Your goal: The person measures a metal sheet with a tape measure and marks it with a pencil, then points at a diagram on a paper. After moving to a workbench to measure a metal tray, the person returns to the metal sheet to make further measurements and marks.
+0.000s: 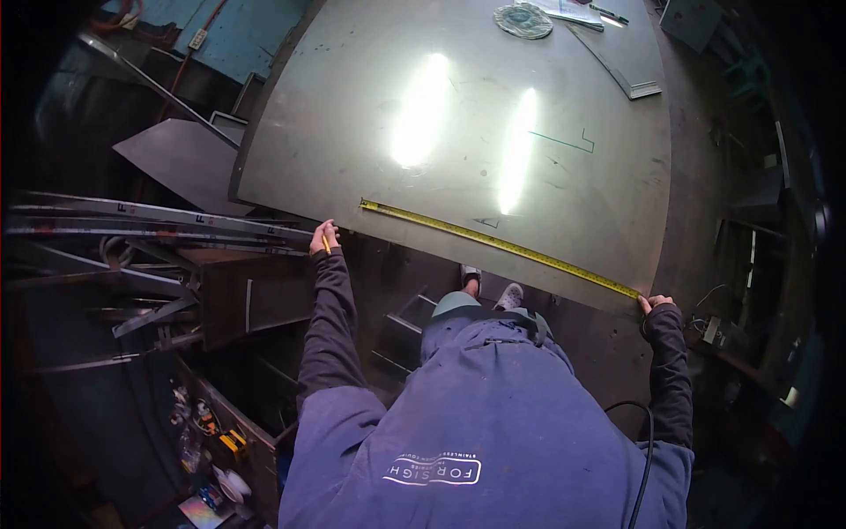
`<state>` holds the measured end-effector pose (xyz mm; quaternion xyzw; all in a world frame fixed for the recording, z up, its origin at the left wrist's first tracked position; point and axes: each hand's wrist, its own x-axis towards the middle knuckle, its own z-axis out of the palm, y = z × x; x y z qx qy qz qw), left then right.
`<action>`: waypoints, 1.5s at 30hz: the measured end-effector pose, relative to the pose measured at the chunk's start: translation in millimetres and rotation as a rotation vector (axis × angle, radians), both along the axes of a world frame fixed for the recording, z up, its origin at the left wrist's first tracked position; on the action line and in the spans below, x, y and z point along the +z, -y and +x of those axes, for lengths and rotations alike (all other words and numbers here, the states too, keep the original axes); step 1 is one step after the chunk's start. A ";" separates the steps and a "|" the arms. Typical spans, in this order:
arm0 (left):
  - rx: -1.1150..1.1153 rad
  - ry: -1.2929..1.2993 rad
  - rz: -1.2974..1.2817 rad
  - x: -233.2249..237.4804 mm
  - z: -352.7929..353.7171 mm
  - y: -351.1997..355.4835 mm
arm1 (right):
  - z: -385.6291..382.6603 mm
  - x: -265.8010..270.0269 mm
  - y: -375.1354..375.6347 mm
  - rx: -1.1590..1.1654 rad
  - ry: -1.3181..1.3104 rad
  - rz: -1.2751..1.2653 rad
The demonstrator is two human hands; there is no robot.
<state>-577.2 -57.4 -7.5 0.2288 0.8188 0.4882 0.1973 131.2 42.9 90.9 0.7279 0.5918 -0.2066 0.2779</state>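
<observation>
A yellow tape measure [498,244] lies extended along the near edge of a large metal sheet [344,115]. At its right end, my right hand [656,305] pinches the tape by the sheet's near right corner. My left hand [325,238] is closed around a thin yellow pencil-like stick [326,244], just off the sheet's near edge and a little left of the tape's left end, not touching the tape. Green lines [564,141] and a small dark mark [486,222] show on the sheet.
On the sheet's far side are a round disc [523,21], papers [568,11], a marker [610,15] and an angled metal strip [630,84]. Long metal bars [159,212] extend at the left, above a cluttered shelf holding a yellow tool [233,441].
</observation>
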 end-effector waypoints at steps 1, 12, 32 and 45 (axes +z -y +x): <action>-0.026 -0.079 0.008 -4.0 -0.8 5.5 | 4.0 -5.6 -1.6 0.006 0.005 0.004; -0.509 -0.846 0.005 53.5 81.6 -28.3 | 12.0 -14.6 -8.0 0.008 -0.019 0.005; -1.000 -0.644 0.265 10.4 159.9 -122.8 | -3.7 -10.9 -26.5 -0.044 -0.105 0.207; -1.081 -0.602 0.098 -20.2 110.5 -156.6 | 11.9 -35.9 -58.5 -0.117 0.024 0.198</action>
